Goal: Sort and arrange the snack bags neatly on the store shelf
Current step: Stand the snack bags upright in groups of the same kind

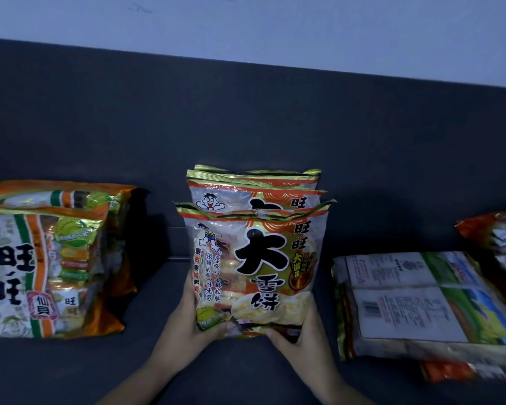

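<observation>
A gold-and-red rice cracker bag (254, 273) stands upright in the middle of the dark shelf (246, 127). My left hand (187, 320) grips its lower left corner and my right hand (298, 331) grips its lower right corner. Right behind it stands a second bag of the same kind (246, 191), with another gold top edge showing behind that. At the left stand two orange-and-green cracker bags (41, 273), one behind the other.
On the right lies a flat pile of bags (421, 302), backs up, with an orange bag (450, 372) under it. More crumpled bags (497, 232) sit at the far right edge. A pale wall (246, 24) rises behind the shelf.
</observation>
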Action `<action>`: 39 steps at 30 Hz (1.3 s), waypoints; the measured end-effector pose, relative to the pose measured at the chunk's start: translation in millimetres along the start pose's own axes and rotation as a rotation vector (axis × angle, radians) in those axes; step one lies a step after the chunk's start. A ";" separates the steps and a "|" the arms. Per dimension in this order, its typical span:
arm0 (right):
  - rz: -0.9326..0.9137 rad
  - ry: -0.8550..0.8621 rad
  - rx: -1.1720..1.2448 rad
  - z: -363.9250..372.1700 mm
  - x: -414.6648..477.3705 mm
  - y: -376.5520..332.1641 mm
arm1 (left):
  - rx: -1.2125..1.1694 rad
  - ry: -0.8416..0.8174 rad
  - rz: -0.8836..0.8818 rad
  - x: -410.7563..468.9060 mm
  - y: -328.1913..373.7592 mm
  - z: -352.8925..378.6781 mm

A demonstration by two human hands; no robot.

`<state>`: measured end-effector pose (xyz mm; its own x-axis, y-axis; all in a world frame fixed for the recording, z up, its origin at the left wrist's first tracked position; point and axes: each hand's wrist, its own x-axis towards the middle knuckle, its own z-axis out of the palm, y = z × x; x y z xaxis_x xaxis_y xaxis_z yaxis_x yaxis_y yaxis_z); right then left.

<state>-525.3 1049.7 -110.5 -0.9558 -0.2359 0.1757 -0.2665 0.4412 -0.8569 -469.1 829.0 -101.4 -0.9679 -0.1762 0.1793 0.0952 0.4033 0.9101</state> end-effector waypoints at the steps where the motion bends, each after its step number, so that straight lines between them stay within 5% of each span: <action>1: -0.001 0.005 0.013 -0.7 -0.8 -0.8 | 0.000 0.006 0.008 -0.2 1.8 0.3; 6: -0.008 -0.004 0.055 -3.6 -4.2 -4.7 | -0.055 0.040 0.075 -2.1 5.2 -0.8; 9: -0.005 -0.043 0.097 -9.8 -11.4 -7.8 | 0.115 0.203 0.184 -8.3 12.0 0.8; 13: -0.007 -0.081 0.124 -31.3 -22.6 -19.1 | 0.356 0.458 0.619 -14.1 52.4 16.0; 18: -0.038 -0.033 0.153 -83.6 -15.5 -19.6 | 0.430 0.160 0.993 -10.5 98.3 77.1; 24: -0.133 0.223 -0.298 -188.8 -27.4 -9.7 | 0.743 -0.298 0.795 -0.2 123.6 172.9; 28: 0.047 0.278 -0.753 -242.2 -39.3 19.3 | 0.971 -0.448 0.569 10.1 140.9 231.1; 34: 0.103 0.229 -0.665 -258.4 -43.4 25.8 | 1.061 -0.284 0.423 23.2 151.9 274.3; 39: 0.141 0.252 -0.376 -276.7 -27.9 7.3 | 0.774 -0.083 0.721 37.6 138.1 256.4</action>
<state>-535.1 1299.0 12.4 -0.9739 0.0455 0.2222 -0.1143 0.7478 -0.6540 -552.0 1108.4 -64.7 -0.7570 0.3830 0.5294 0.5076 0.8548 0.1075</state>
